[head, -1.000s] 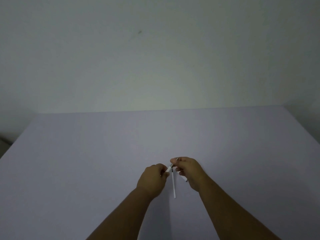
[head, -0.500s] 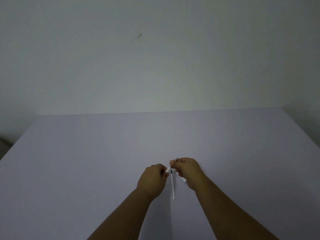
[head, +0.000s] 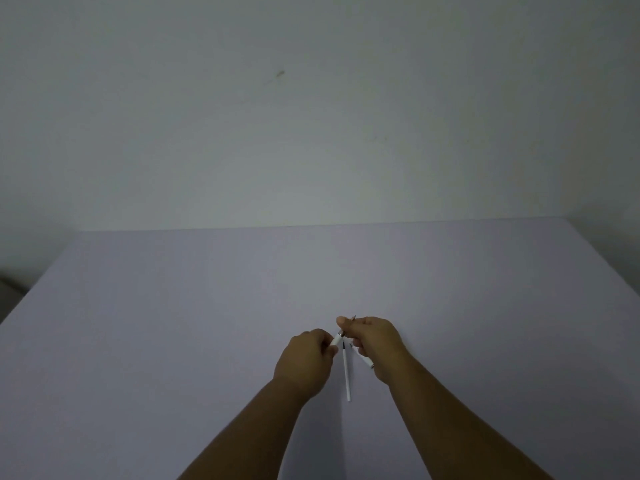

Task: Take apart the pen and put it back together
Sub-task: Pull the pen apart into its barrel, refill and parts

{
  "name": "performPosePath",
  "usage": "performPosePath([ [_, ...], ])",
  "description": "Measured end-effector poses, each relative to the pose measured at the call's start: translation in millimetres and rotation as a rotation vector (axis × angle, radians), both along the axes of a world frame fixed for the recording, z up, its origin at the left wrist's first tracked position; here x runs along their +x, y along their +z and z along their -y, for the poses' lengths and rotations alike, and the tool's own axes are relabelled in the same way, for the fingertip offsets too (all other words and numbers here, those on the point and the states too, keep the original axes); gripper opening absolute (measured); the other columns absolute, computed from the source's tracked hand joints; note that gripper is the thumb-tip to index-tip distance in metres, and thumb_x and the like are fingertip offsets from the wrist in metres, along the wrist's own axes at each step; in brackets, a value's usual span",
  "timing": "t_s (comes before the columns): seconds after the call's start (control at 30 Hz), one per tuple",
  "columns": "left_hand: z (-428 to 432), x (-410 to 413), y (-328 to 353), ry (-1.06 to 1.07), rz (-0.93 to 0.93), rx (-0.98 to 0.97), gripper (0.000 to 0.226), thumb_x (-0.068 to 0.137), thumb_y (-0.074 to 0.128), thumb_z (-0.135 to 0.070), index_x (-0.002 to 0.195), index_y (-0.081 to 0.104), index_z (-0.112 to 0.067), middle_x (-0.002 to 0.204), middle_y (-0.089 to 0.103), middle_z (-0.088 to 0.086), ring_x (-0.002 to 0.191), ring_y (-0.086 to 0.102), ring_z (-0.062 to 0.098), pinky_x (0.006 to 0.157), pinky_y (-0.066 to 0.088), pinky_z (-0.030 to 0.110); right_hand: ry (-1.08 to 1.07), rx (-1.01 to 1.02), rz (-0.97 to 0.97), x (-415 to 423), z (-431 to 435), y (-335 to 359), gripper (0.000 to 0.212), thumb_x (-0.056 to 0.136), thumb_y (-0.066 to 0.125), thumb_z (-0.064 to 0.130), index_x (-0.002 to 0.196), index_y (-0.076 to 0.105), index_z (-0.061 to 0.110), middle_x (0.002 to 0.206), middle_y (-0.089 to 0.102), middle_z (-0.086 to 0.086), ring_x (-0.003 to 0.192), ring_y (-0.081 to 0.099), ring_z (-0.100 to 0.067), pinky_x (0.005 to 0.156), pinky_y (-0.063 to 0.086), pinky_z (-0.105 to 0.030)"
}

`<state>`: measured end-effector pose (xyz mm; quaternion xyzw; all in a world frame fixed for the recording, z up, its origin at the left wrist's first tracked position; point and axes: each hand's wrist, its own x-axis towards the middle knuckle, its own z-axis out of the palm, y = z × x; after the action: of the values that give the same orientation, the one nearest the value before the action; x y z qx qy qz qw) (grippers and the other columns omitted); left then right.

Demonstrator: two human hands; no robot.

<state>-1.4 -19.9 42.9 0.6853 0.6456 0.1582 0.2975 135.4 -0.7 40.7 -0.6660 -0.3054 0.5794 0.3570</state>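
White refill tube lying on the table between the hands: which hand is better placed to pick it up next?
Probably the left hand: its fingers sit beside the refill tube's upper end. The right hand already pinches small pen parts.

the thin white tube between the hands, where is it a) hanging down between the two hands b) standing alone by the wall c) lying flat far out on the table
a: the thin white tube runs down from where the left hand and right hand meet.
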Motion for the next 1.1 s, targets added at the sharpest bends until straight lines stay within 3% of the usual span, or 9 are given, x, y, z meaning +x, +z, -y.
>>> performPosePath([
  [0.13,-0.2,-0.8,0.0,0.0,-0.014,0.0,0.019,0.092,0.051,-0.029,0.099,0.063,-0.015,0.093,0.068,0.004,0.076,0.06,0.018,0.072,0.051,0.029,0.003,0.009,-0.003,-1.6,-2.1,0.1,0.002,0.081,0.07,0.012,0.079,0.071,0.012,0.073,0.063,-0.005,0.069,0.054,-0.018,0.074,0.046,-0.032],
  [0.2,-0.6,-1.2,-0.3,0.005,-0.017,0.005,0.019,0.092,0.051,-0.029,0.098,0.063,-0.015,0.094,0.068,0.004,0.075,0.058,0.016,0.071,0.049,0.027,-0.018,0.007,-0.072,-1.7,-3.2,1.6,0.008,0.081,0.068,0.006,0.088,0.072,0.006,0.07,0.061,-0.005,0.065,0.051,-0.017,0.071,0.045,-0.03],
  [0.33,-1.9,-1.4,-0.8,0.004,-0.011,0.008,0.02,0.092,0.051,-0.028,0.099,0.062,-0.014,0.094,0.068,0.005,0.072,0.056,0.014,0.069,0.047,0.024,0.011,0.018,0.027,-3.4,-1.4,0.7,0.023,0.081,0.071,0.027,0.09,0.07,0.006,0.07,0.063,-0.001,0.067,0.054,-0.014,0.073,0.047,-0.031],
  [0.5,-3.1,-2.3,-1.5,0.006,-0.025,0.003,0.02,0.092,0.051,-0.029,0.098,0.062,-0.015,0.093,0.067,0.004,0.074,0.058,0.016,0.071,0.05,0.028,-0.017,0.014,-0.061,-3.1,-4.2,0.9,0.013,0.081,0.067,0.005,0.093,0.072,0.005,0.083,0.066,-0.011,0.071,0.056,-0.017,0.073,0.05,-0.029],
  [0.63,-3.3,-2.0,-2.9,0.004,-0.017,0.013,0.02,0.092,0.051,-0.029,0.099,0.062,-0.014,0.092,0.067,0.004,0.071,0.055,0.013,0.067,0.044,0.023,-0.006,0.014,0.001,-3.3,-1.3,1.1,0.018,0.081,0.071,0.025,0.087,0.07,0.008,0.073,0.063,-0.002,0.069,0.056,-0.015,0.075,0.05,-0.032],
  [0.8,-2.8,-2.4,-3.8,0.011,-0.027,0.007,0.018,0.092,0.051,-0.029,0.095,0.062,-0.016,0.089,0.066,0.001,0.068,0.054,0.013,0.063,0.043,0.023,-0.006,0.013,-0.047,-3.5,-1.7,2.6,0.015,0.083,0.065,0.006,0.097,0.071,0.004,0.086,0.065,-0.013,0.069,0.054,-0.017,0.073,0.049,-0.03],
  [0.93,-2.2,-4.4,-4.0,0.01,-0.025,0.008,0.017,0.091,0.052,-0.029,0.096,0.062,-0.016,0.09,0.066,0.002,0.07,0.056,0.014,0.065,0.046,0.025,0.028,0.026,0.014,-5.2,2.1,3.1,0.018,0.086,0.065,0.029,0.086,0.069,0.012,0.083,0.067,-0.003,0.075,0.056,-0.017,0.084,0.051,-0.035],
  [1.03,-1.6,-4.7,-4.2,0.01,-0.032,0.002,0.017,0.091,0.052,-0.029,0.095,0.062,-0.016,0.09,0.067,0.002,0.07,0.056,0.015,0.065,0.047,0.026,0.027,0.041,0.042,-6.1,2.5,2.3,0.005,0.085,0.065,0.017,0.083,0.069,0.015,0.076,0.064,-0.002,0.072,0.055,-0.018,0.08,0.05,-0.035],
  [1.1,-1.4,-5.2,-4.5,0.012,-0.035,0.005,0.017,0.091,0.052,-0.029,0.095,0.062,-0.016,0.09,0.067,0.002,0.069,0.055,0.014,0.064,0.045,0.024,0.008,0.039,-0.02,-6.1,1.9,3.1,0.012,0.084,0.062,0.006,0.089,0.07,0.013,0.08,0.064,-0.007,0.069,0.053,-0.017,0.076,0.048,-0.032],
])
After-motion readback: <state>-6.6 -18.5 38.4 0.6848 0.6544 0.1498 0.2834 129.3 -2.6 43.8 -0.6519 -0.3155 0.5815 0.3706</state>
